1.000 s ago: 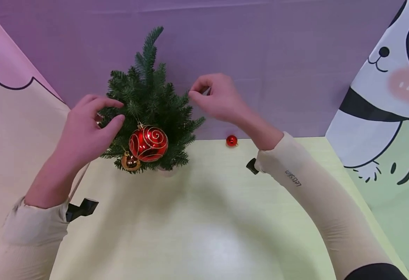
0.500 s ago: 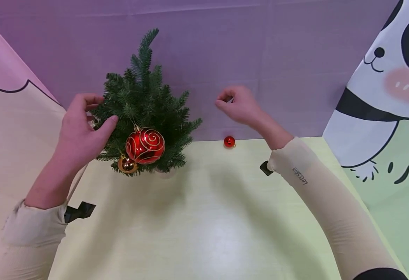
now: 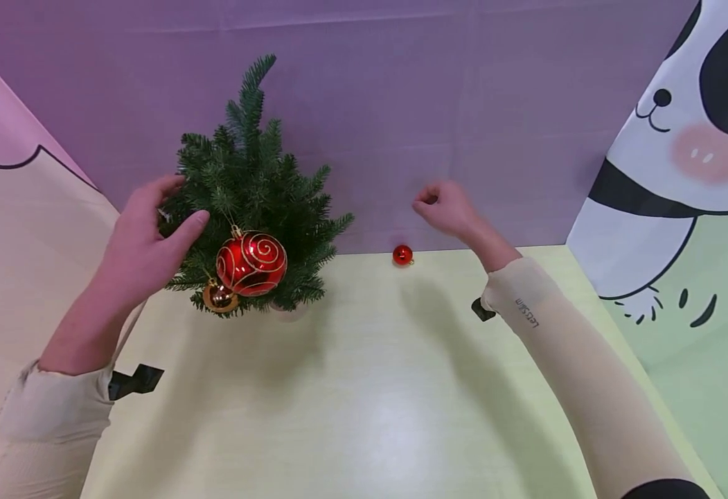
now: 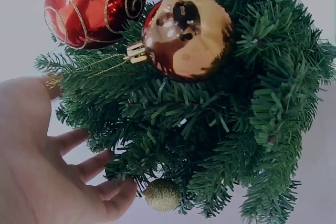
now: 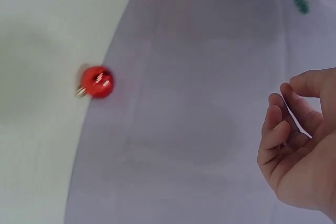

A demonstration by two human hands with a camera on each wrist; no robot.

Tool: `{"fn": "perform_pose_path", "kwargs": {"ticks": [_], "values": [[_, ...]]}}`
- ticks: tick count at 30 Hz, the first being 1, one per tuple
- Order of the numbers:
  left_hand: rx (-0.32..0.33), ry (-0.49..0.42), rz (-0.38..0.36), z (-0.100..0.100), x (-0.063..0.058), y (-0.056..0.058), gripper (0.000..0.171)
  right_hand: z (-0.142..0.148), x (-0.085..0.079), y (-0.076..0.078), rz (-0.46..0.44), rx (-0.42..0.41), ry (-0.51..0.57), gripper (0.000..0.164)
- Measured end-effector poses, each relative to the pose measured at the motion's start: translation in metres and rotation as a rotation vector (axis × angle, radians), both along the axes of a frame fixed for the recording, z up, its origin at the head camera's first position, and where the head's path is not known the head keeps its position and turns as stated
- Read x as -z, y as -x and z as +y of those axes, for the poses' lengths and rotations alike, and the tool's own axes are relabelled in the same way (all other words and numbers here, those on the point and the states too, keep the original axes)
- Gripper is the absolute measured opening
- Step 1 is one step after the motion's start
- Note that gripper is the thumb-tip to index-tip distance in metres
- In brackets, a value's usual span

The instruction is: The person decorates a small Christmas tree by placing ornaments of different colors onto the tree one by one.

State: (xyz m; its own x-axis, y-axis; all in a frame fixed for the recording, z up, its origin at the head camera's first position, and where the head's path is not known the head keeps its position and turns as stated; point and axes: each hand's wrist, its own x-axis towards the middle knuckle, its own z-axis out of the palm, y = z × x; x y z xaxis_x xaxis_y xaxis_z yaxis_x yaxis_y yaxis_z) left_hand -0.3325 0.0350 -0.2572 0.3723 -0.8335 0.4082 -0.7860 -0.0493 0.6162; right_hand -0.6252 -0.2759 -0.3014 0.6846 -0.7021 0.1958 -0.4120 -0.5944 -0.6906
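A small green Christmas tree stands at the table's back left. Hanging at its front are a large red bauble with gold swirls and a smaller shiny gold bauble. In the left wrist view a glittery gold ball sits low among the branches, close to the fingertips. My left hand is spread at the tree's left side, fingers at the needles. My right hand, loosely curled with nothing in it, hovers above and to the right of a small red bauble on the table.
A purple cloth backdrop rises behind the pale table. On the right hangs a panel with a panda drawing; a pale panel covers the left side.
My right hand has drawn away from the tree, to the right and lower, above the small red bauble. My left hand has stayed by the tree's left side, shifting slightly.
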Motion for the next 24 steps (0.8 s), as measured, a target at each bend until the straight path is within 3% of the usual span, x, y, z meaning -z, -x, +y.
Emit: {"fn": "perform_pose_path", "kwargs": {"ticks": [12,24], "values": [[0.058,-0.124,-0.019,-0.002,0.008,-0.010,0.071,-0.034,0.050,0.019,0.122,0.053,0.023,0.020],[0.072,-0.146,0.069,-0.003,0.009,-0.022,0.068,-0.049,0.080,0.028,0.223,0.092,-0.022,0.021]]}}
